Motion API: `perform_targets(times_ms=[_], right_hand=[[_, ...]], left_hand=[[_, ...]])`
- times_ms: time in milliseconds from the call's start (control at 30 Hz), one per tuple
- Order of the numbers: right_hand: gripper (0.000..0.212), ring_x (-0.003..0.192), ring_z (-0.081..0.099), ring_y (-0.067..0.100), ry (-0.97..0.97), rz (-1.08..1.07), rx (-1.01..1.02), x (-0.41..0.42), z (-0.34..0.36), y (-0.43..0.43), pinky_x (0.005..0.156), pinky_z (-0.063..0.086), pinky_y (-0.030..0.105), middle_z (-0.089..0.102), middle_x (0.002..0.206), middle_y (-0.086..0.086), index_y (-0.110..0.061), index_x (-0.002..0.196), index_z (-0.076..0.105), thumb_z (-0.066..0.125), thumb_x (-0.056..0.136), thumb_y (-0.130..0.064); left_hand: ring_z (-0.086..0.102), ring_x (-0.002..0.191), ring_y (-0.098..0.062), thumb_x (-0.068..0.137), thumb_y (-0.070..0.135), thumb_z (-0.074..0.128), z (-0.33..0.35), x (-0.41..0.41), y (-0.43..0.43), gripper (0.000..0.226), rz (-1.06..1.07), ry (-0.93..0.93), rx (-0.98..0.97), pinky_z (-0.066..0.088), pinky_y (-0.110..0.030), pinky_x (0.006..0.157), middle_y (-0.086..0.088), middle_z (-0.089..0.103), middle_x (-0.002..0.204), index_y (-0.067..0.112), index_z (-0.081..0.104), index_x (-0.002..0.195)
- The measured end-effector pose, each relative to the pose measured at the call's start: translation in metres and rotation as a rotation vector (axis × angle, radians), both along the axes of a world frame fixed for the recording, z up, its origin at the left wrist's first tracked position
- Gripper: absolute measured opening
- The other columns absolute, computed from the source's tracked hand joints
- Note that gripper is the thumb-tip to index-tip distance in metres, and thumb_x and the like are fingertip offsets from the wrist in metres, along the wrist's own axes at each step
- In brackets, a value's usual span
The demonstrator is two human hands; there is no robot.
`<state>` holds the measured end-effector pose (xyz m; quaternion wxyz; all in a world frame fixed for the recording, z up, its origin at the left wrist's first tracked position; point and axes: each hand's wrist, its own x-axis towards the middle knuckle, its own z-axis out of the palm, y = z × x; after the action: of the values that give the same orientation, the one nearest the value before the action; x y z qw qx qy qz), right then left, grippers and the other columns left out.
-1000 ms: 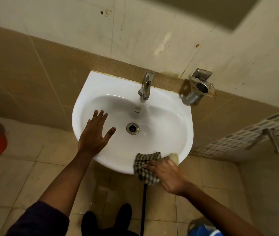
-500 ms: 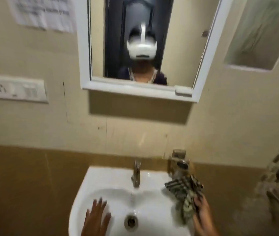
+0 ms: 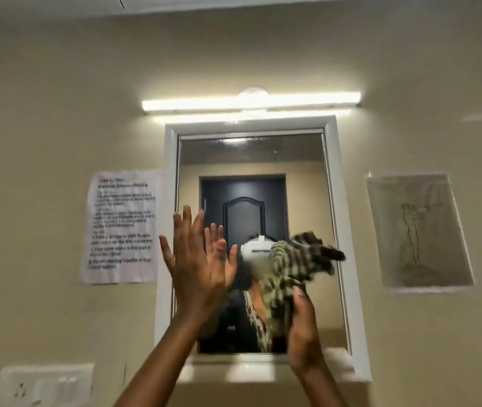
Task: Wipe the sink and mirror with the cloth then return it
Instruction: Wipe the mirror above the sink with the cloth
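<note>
- Two hands were raised before the wall mirror (image 3: pixel 251 160): your right hand (image 3: pixel 302 327) was closed on the bunched checked cloth (image 3: pixel 295 265), your left hand (image 3: pixel 195 265) was spread flat and empty at the glass's left edge.
- You would likely have done best to flatten the cloth against the glass first.
- Overlapping top-to-bottom strokes would have suited.
- Your bare left palm risked smudging; the white frame (image 3: pixel 333 230) was a safer brace.
</note>
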<state>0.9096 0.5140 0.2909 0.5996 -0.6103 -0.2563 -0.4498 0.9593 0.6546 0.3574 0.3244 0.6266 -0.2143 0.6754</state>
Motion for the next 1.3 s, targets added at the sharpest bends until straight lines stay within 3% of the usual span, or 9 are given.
perform_targets(times_ms=[33, 100, 200, 333, 600, 767, 900, 1100, 1300], right_hand=[[0.094, 0.108, 0.055, 0.005, -0.016, -0.096, -0.079, 0.012, 0.019, 0.000, 0.097, 0.043, 0.023, 0.061, 0.122, 0.001, -0.030, 0.120, 0.057, 0.040, 0.053, -0.094], [0.068, 0.115, 0.039, 0.003, -0.118, -0.386, -0.289, 0.037, 0.075, 0.009, 0.098, 0.032, 0.019, 0.049, 0.130, 0.002, -0.037, 0.133, 0.038, 0.024, 0.079, -0.075], [0.050, 0.127, 0.027, 0.021, -0.308, -0.727, -0.558, 0.060, 0.150, 0.022, 0.109, 0.022, 0.047, 0.046, 0.136, 0.003, -0.038, 0.136, 0.031, 0.027, 0.088, -0.049], [0.054, 0.123, 0.027, 0.031, -0.375, -1.009, -0.826, 0.096, 0.230, 0.048, 0.102, 0.021, 0.052, 0.034, 0.141, 0.008, -0.034, 0.139, 0.026, 0.042, 0.089, -0.045], [0.060, 0.128, 0.030, 0.029, -0.586, -1.173, -0.987, 0.150, 0.314, 0.116, 0.110, 0.011, 0.052, 0.036, 0.142, 0.009, -0.029, 0.146, 0.016, 0.029, 0.093, -0.052], [0.049, 0.121, 0.042, 0.030, -0.603, -1.144, -0.950, 0.157, 0.348, 0.137, 0.103, 0.024, 0.050, 0.052, 0.129, 0.009, -0.028, 0.129, 0.046, 0.032, 0.091, -0.056], [0.058, 0.108, 0.052, 0.026, -0.599, -1.141, -0.831, 0.150, 0.355, 0.106, 0.097, 0.030, 0.047, 0.062, 0.115, 0.005, -0.025, 0.124, 0.049, 0.027, 0.088, -0.066], [0.063, 0.089, 0.056, 0.027, -0.396, -1.341, -0.573, 0.108, 0.351, -0.036, 0.092, 0.033, 0.048, 0.059, 0.082, 0.009, -0.020, 0.084, 0.054, 0.018, 0.087, -0.072], [0.057, 0.112, 0.045, 0.033, -0.293, -1.483, -0.371, 0.101, 0.334, -0.110, 0.098, 0.029, 0.053, 0.055, 0.117, 0.014, -0.014, 0.110, 0.047, 0.021, 0.092, -0.062]], left_hand=[[0.004, 0.146, -0.013, 0.091, 0.062, 0.015, 0.024, 0.006, 0.006, 0.069, 0.017, -0.026, -0.020, -0.009, -0.033, 0.117, 0.000, 0.013, 0.157, 0.020, 0.028, 0.144], [0.002, 0.146, -0.012, 0.094, 0.053, 0.029, 0.074, 0.020, 0.018, 0.060, 0.056, -0.015, -0.003, -0.006, -0.030, 0.117, 0.001, 0.012, 0.158, 0.020, 0.027, 0.145], [0.011, 0.145, -0.018, 0.094, 0.036, 0.047, 0.111, 0.048, 0.028, 0.057, 0.070, -0.024, -0.015, 0.007, -0.039, 0.119, -0.004, 0.018, 0.157, 0.017, 0.028, 0.144], [0.035, 0.133, -0.029, 0.088, 0.026, 0.054, 0.142, 0.079, 0.038, 0.054, 0.062, 0.093, -0.278, 0.028, -0.050, 0.110, -0.014, 0.039, 0.144, 0.010, 0.034, 0.137], [0.046, 0.123, -0.034, 0.094, 0.047, 0.024, 0.144, 0.098, 0.033, 0.058, -0.057, 0.002, -0.442, 0.038, -0.048, 0.099, -0.017, 0.047, 0.138, 0.015, 0.026, 0.143], [0.043, 0.128, -0.033, 0.094, 0.051, 0.027, 0.142, 0.105, 0.036, 0.063, -0.002, -0.028, -0.369, 0.040, -0.052, 0.100, -0.015, 0.041, 0.144, 0.022, 0.012, 0.147], [0.032, 0.136, -0.033, 0.093, 0.052, 0.029, 0.139, 0.107, 0.039, 0.065, 0.024, -0.010, -0.307, 0.032, -0.053, 0.107, -0.014, 0.033, 0.150, 0.023, 0.009, 0.148], [0.036, 0.134, -0.034, 0.092, 0.054, 0.027, 0.135, 0.103, 0.041, 0.066, -0.008, -0.002, -0.290, 0.038, -0.053, 0.103, -0.015, 0.034, 0.149, 0.023, 0.010, 0.148], [0.042, 0.129, -0.036, 0.091, 0.053, 0.026, 0.136, 0.099, 0.038, 0.066, -0.051, 0.006, -0.309, 0.041, -0.052, 0.097, -0.016, 0.038, 0.147, 0.022, 0.014, 0.148]])
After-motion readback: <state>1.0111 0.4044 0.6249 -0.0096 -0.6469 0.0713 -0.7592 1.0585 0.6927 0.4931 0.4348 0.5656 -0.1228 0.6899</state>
